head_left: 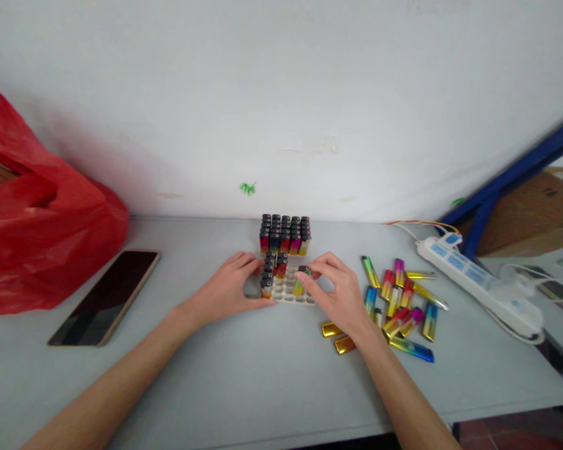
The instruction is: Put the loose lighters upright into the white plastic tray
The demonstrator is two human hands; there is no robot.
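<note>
A yellow-green lighter [299, 286] with a black top stands upright between the thumb and fingers of my right hand [340, 290], over the white tray [286, 296] with rows of round holes. My left hand [232, 281] grips the tray's left end, thumb at the near corner and fingers behind. Several lighters [268, 275] stand upright in the tray's left rows, and a few more in the row beside them. Directly behind is a full block of upright lighters [285, 234] with black tops.
Loose shiny lighters [396, 300] lie scattered to the right of my right hand, some partly under the wrist. Farther right is a white power strip [481, 284] with cables. A phone [106, 299] and a red plastic bag [51, 212] are on the left. A wall closes the back.
</note>
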